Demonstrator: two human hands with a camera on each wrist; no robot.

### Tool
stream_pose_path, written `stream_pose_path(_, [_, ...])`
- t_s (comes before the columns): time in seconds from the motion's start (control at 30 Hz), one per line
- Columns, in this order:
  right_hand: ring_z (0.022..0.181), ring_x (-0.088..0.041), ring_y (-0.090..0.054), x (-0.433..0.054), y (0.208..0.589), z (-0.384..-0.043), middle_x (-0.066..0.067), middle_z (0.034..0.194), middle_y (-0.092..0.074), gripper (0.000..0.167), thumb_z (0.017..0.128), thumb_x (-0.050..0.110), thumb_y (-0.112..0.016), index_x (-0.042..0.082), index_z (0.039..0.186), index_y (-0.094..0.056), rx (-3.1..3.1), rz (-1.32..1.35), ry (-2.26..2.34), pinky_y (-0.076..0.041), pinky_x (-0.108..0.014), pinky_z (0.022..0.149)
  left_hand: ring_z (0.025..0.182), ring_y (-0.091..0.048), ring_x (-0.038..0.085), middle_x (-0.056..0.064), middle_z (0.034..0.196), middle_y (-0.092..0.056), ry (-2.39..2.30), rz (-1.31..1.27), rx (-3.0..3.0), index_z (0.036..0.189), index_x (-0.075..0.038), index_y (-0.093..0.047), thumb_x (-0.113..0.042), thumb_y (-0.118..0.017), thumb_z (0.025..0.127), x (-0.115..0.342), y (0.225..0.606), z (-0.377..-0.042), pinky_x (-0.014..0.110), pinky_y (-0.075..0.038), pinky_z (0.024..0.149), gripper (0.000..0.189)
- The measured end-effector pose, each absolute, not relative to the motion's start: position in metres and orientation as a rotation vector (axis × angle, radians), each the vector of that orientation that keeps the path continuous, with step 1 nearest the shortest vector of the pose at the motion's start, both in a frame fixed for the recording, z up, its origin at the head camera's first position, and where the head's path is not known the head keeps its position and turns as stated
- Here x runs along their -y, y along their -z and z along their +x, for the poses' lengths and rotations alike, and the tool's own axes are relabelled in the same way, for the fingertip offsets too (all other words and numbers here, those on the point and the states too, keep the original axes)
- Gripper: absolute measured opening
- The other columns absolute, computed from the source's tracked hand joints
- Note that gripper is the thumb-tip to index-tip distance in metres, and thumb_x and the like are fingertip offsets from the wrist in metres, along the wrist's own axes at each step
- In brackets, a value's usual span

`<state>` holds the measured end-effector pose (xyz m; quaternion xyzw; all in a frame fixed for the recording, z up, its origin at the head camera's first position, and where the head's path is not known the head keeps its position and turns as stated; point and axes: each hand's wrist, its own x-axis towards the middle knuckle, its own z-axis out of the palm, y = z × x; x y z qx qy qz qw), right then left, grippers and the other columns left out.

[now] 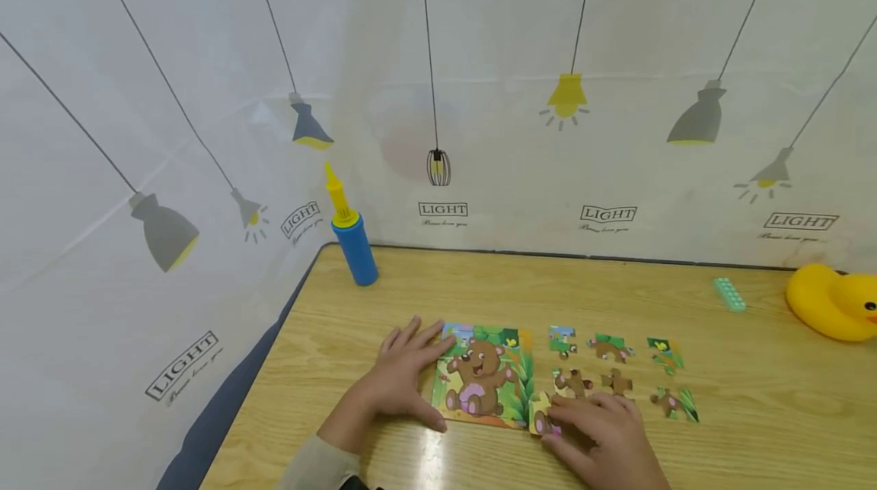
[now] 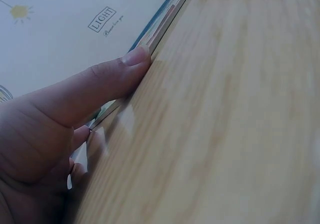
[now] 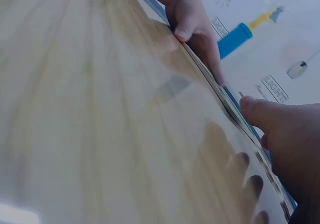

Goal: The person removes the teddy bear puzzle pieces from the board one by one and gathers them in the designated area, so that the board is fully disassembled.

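Observation:
A square bear picture [image 1: 483, 372] lies on the wooden table, a brown bear among green leaves. Fingers spread, my left hand [image 1: 400, 376] rests along its left side; the thumb lies by the near edge, as the left wrist view also shows. At the picture's lower right corner, my right hand [image 1: 603, 437] pinches a jigsaw piece [image 1: 540, 418] with a brown and pink print. The piece looks tilted up. To the right lie several loose pieces, among them a leafy corner piece [image 1: 664, 353] and a brown piece [image 1: 617, 380], one partly hidden behind my right hand.
A blue pump [image 1: 356, 250] with a yellow nozzle stands at the back left. Toward the back right are a mint-green toy block [image 1: 729, 294] and a yellow rubber duck [image 1: 832, 303]. A lamp-printed white cloth [image 1: 507, 170] hangs behind the table's far edge.

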<state>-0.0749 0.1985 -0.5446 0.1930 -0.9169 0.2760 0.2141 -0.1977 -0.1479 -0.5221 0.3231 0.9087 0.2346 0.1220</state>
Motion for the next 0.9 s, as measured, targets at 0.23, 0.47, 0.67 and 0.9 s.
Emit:
stream_pose_path(0.23, [0.09,-0.006,-0.062,-0.224,0.551,-0.06,0.014,0.109,-0.08,0.039,0.07,0.039,-0.099,0.024,0.104,-0.087,2.432,0.498,-0.669,-0.033,-0.034,0.093,0.162,-0.001,0.044,0.002,0.178,-0.018,-0.684,0.941,-2.648,0.168,-0.025,-0.037,-0.068,-0.097,0.058,0.149,0.521,-0.197,0.067,0.0,0.125,0.133])
stream_pose_path(0.47, [0.1,-0.01,-0.06,-0.225,0.551,-0.056,0.016,0.112,-0.079,0.042,0.064,0.03,-0.101,0.025,0.103,-0.087,2.472,0.466,-0.708,-0.033,-0.045,0.088,0.162,-0.001,0.043,0.003,0.178,-0.017,-0.692,0.932,-2.638,0.169,-0.025,-0.037,-0.066,-0.097,0.059,0.149,0.519,-0.198,0.067,0.001,0.125,0.132])
stream_pose_path(0.67, [0.112,-0.022,-0.061,-0.224,0.55,-0.058,0.018,0.111,-0.079,0.04,0.061,0.031,-0.102,0.026,0.098,-0.087,2.509,0.449,-0.687,-0.035,-0.054,0.087,0.162,-0.001,0.043,0.002,0.178,-0.017,-0.695,0.926,-2.635,0.169,-0.025,-0.037,-0.066,-0.098,0.059,0.149,0.518,-0.198,0.067,0.001,0.125,0.132])
stream_pose_path(0.9, [0.113,-0.024,-0.061,-0.225,0.552,-0.057,0.016,0.11,-0.079,0.032,0.062,0.03,-0.102,0.034,0.09,-0.086,2.501,0.465,-0.682,-0.035,-0.053,0.088,0.162,-0.002,0.044,0.002,0.178,-0.018,-0.685,0.937,-2.645,0.168,-0.025,-0.038,-0.068,-0.097,0.058,0.148,0.52,-0.199,0.067,0.0,0.125,0.132])
